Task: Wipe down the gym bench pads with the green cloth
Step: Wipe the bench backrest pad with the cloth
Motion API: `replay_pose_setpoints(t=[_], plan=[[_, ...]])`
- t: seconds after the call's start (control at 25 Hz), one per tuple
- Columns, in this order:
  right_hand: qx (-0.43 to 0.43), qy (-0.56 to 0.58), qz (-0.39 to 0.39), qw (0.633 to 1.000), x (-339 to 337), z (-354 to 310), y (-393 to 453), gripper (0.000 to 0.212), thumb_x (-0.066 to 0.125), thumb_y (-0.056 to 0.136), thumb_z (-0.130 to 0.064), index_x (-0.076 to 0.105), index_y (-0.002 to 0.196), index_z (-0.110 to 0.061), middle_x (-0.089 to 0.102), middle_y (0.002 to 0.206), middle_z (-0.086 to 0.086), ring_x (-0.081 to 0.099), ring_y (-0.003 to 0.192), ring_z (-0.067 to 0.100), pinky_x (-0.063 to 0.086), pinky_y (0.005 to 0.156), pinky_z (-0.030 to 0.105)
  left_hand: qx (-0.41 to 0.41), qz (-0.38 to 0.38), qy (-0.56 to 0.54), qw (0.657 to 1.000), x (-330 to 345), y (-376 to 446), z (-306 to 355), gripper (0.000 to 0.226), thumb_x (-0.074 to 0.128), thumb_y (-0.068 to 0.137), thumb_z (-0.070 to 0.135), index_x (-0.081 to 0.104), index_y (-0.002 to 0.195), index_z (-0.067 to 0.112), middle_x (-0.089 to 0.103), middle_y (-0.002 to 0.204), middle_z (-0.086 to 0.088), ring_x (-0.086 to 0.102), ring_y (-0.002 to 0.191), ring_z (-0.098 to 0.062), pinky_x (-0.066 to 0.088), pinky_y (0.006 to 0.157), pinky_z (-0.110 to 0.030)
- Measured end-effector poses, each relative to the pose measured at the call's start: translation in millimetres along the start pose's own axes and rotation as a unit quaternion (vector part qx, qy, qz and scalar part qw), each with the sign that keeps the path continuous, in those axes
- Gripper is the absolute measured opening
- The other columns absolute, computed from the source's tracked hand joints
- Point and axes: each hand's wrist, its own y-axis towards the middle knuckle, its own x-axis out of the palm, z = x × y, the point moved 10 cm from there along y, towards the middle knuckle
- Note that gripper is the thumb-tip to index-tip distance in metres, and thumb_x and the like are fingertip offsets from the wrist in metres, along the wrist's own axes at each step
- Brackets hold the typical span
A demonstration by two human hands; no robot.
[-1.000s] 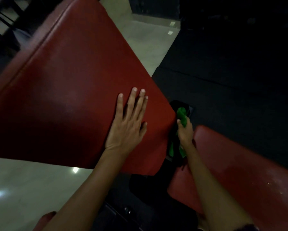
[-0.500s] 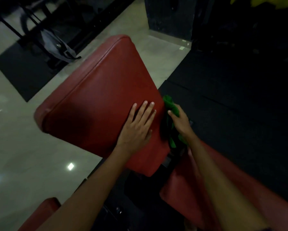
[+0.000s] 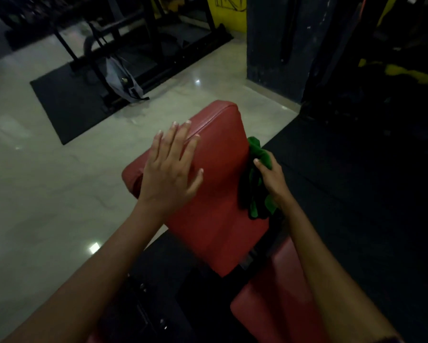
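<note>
So the big red back pad [image 3: 215, 194] takes up the middle of the shot, tilted up, with the red seat pad [image 3: 277, 300] sitting lower and closer to the camera, a dark gap of frame between the two. Honestly hard to say how far along the wipe-down is. The lighting is dim and I can't spot any wet streaks or dirty patches on either pad, so my guess is we're somewhere in the middle: the cloth is working the right side edge of the back pad, and the top face, the far end and the whole seat pad all look like they could still need a pass. Can't confirm any of it is done though. The left hand [image 3: 169, 173] is laid flat on the upper face of the back pad, its fingers [image 3: 180, 134] straight and spread wide, reaching toward the far left edge, holding nothing, looks like it's just steadying the thing. The right hand [image 3: 272, 180] has its fingers curled round the green cloth [image 3: 257, 184], bunched up and pressed against the pad's right side edge, with a loose bit sticking out above the thumb and more hanging below the palm.
</note>
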Motion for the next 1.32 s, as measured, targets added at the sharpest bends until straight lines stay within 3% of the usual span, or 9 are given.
replay_pose_setpoints(t=[0.2,0.4,0.52,0.72,0.76,0.88,1.04,1.2,1.32], plan=[[0.04,-0.045,-0.025,0.998,5.8,-31.5,4.0,0.028,0.049,0.096,-0.012,0.054,0.124,-0.009,0.059,0.121,0.012,0.057,0.109,0.025,0.045,0.089,0.031,-0.057,-0.059,0.021,0.996,9.0,-7.7,-30.3,0.064,0.038,0.087,0.045,0.047,0.133,0.002,0.05,0.135,-0.02,0.047,0.125,-0.036,0.032,0.106,-0.05],[-0.085,-0.038,-0.023,0.995,26.6,-129.4,10.0,0.01,0.053,0.094,-0.019,0.058,0.102,-0.024,0.063,0.098,-0.001,0.06,0.093,0.016,0.049,0.087,0.034,-0.052,-0.056,0.01,0.997,12.9,-8.0,-26.6,0.062,0.043,0.086,0.04,0.05,0.13,-0.003,0.056,0.127,-0.021,0.057,0.113,-0.034,0.045,0.095,-0.042],[-0.139,-0.177,0.017,0.974,28.4,-154.1,15.3,0.03,0.056,0.088,-0.037,0.057,0.117,-0.028,0.059,0.119,0.003,0.054,0.11,0.024,0.043,0.098,0.046,-0.046,-0.04,0.016,0.998,10.4,-8.8,-25.0,0.061,0.043,0.084,0.04,0.053,0.127,-0.003,0.059,0.123,-0.021,0.059,0.11,-0.033,0.048,0.093,-0.04],[-0.371,-0.507,-0.003,0.778,82.4,-197.9,-25.2,0.04,0.052,0.093,-0.033,0.05,0.133,-0.032,0.043,0.14,0.002,0.04,0.118,0.03,0.03,0.092,0.041,-0.041,-0.028,0.009,0.999,11.6,-9.5,-23.2,0.062,0.042,0.083,0.04,0.053,0.126,-0.003,0.059,0.123,-0.021,0.059,0.11,-0.034,0.048,0.093,-0.04],[-0.373,-0.536,-0.012,0.757,87.1,-202.3,-18.8,0.041,0.052,0.093,-0.033,0.049,0.133,-0.033,0.043,0.141,0.002,0.04,0.118,0.031,0.03,0.091,0.04,-0.042,-0.027,0.004,0.999,11.1,-9.0,-23.9,0.062,0.042,0.083,0.039,0.054,0.126,-0.003,0.059,0.123,-0.021,0.059,0.109,-0.034,0.048,0.093,-0.04],[-0.207,-0.509,0.013,0.835,64.9,-199.9,11.6,0.042,0.047,0.094,-0.032,0.044,0.136,-0.03,0.041,0.139,0.005,0.039,0.119,0.034,0.032,0.097,0.044,-0.043,-0.025,-0.017,0.999,10.2,-9.3,-23.1,0.062,0.04,0.082,0.039,0.054,0.126,-0.004,0.06,0.122,-0.021,0.059,0.109,-0.034,0.048,0.093,-0.04],[-0.312,-0.597,-0.059,0.737,96.1,-197.3,-30.1,0.044,0.049,0.094,-0.034,0.043,0.137,-0.03,0.037,0.143,0.004,0.038,0.12,0.033,0.034,0.096,0.043,-0.052,-0.052,-0.044,0.996,12.6,-9.6,-26.2,0.063,0.04,0.081,0.039,0.053,0.127,-0.003,0.059,0.123,-0.02,0.059,0.11,-0.034,0.048,0.094,-0.04],[-0.198,-0.587,-0.023,0.785,86.7,-206.6,-24.2,0.044,0.049,0.094,-0.031,0.041,0.138,-0.029,0.038,0.142,0.006,0.038,0.12,0.034,0.035,0.099,0.043,-0.024,-0.094,-0.118,0.988,15.2,-15.5,-27.6,0.066,0.043,0.081,0.036,0.046,0.134,-0.003,0.052,0.133,-0.021,0.051,0.12,-0.036,0.041,0.101,-0.043],[-0.27,-0.619,-0.036,0.737,127.6,-195.7,-58.0,0.044,0.05,0.093,-0.031,0.044,0.136,-0.029,0.038,0.14,0.005,0.037,0.121,0.035,0.034,0.1,0.046,0.028,-0.107,-0.17,0.979,16.1,-26.3,-42.8,0.067,0.044,0.082,0.04,0.041,0.14,0.006,0.044,0.144,-0.012,0.045,0.129,-0.032,0.037,0.102,-0.047]])
